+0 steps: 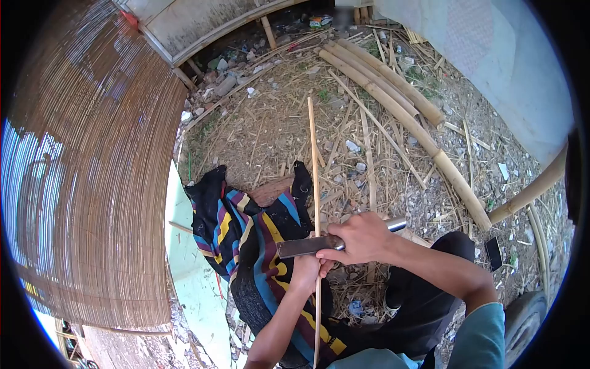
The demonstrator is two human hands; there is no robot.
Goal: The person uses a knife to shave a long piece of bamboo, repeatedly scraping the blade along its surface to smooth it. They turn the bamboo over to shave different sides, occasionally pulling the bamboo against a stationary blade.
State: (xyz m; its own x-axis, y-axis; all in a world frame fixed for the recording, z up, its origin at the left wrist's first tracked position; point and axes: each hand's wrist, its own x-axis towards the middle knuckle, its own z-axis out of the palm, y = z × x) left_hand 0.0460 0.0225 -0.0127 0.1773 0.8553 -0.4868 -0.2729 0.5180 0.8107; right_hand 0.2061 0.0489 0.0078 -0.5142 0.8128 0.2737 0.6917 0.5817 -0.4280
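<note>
My right hand (361, 238) is closed around the metal tube handle of a broad-bladed knife (294, 248), whose blade points left. Just below the blade, my left hand (305, 272) grips a long, thin bamboo strip (312, 141), with part of the hand hidden by the knife. The strip runs nearly upright through the view, and the blade lies across it. Under my left forearm, a black cloth with coloured stripes (270, 252) is draped over my leg and the ground.
Several thick bamboo poles (399, 111) lie at the upper right. A bamboo-slat blind (92, 184) fills the left, beside a pale green board (200, 295). Bamboo scraps and rubble cover the ground. A dark phone (493, 254) and a tyre (527, 326) are at the right.
</note>
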